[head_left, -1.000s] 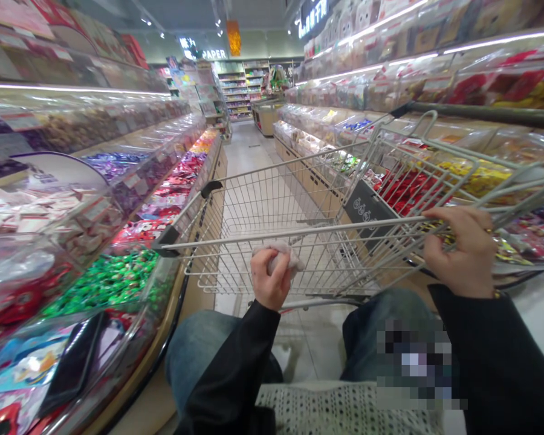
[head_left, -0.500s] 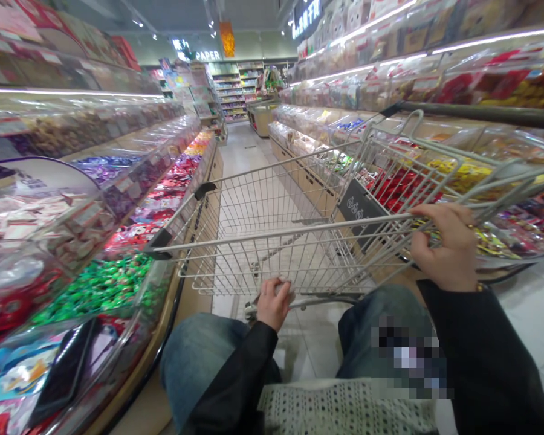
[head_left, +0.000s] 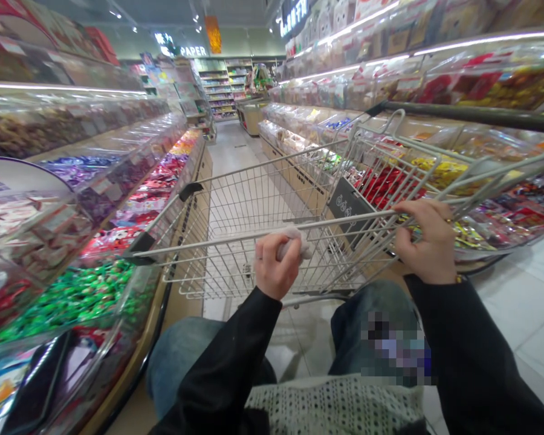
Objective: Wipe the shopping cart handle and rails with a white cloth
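A wire shopping cart (head_left: 263,199) stands tilted in front of me in a shop aisle. My left hand (head_left: 275,264) is closed around a small pale cloth (head_left: 297,241) and presses it against the cart's near top rail. My right hand (head_left: 424,241) grips the same rail further right, by the folded child seat and its dark sign (head_left: 344,202). Both sleeves are black. My knees in blue jeans (head_left: 185,356) show below the cart.
Clear bins of wrapped sweets (head_left: 72,296) line the left side close to the cart, and more bins (head_left: 480,181) run along the right. A pale tiled aisle floor (head_left: 229,151) leads to far shelves. A dark phone-like object (head_left: 36,386) lies on the bottom-left bin lid.
My left hand dropped to the cart's lower rail half a second ago and has come back up to the top rail with the cloth. The view has shifted slightly left.
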The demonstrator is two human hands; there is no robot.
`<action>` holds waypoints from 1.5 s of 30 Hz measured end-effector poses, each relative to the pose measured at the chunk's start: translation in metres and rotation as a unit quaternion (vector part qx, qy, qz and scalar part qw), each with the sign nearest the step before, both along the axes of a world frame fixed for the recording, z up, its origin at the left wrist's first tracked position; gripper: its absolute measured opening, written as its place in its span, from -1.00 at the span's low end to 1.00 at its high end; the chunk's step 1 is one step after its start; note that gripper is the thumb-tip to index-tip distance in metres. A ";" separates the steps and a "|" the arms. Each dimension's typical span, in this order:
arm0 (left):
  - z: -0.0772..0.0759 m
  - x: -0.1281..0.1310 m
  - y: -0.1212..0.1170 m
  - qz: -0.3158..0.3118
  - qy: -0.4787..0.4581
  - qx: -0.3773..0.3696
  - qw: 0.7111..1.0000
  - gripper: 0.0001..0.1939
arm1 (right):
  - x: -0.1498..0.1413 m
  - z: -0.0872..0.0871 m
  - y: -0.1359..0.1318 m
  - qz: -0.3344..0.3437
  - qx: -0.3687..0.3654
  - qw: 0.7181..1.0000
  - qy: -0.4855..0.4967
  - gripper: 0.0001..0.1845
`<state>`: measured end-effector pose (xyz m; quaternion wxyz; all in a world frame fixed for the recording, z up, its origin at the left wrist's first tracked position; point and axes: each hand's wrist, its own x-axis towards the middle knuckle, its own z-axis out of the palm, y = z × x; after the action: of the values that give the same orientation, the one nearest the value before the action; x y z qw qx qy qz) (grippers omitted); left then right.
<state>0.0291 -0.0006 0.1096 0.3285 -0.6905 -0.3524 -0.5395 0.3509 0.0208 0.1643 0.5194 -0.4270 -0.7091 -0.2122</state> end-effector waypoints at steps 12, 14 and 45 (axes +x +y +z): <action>-0.156 0.000 -0.025 0.009 0.128 -0.159 0.979 -0.71 | -0.001 0.000 0.000 0.006 -0.018 1.000 0.013 -0.48; -0.148 0.005 -0.023 0.002 0.126 -0.151 0.980 -0.69 | -0.002 0.001 0.000 0.011 -0.018 1.000 0.018 -0.50; -0.099 0.097 0.016 -0.089 0.180 -0.163 0.966 -0.65 | -0.006 0.005 -0.003 0.013 -0.027 0.999 0.032 -0.47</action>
<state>0.1264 0.0154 0.0103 0.2207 -0.8487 -0.3079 -0.3690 0.3452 0.0176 0.1690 0.5329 -0.4381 -0.7032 -0.1720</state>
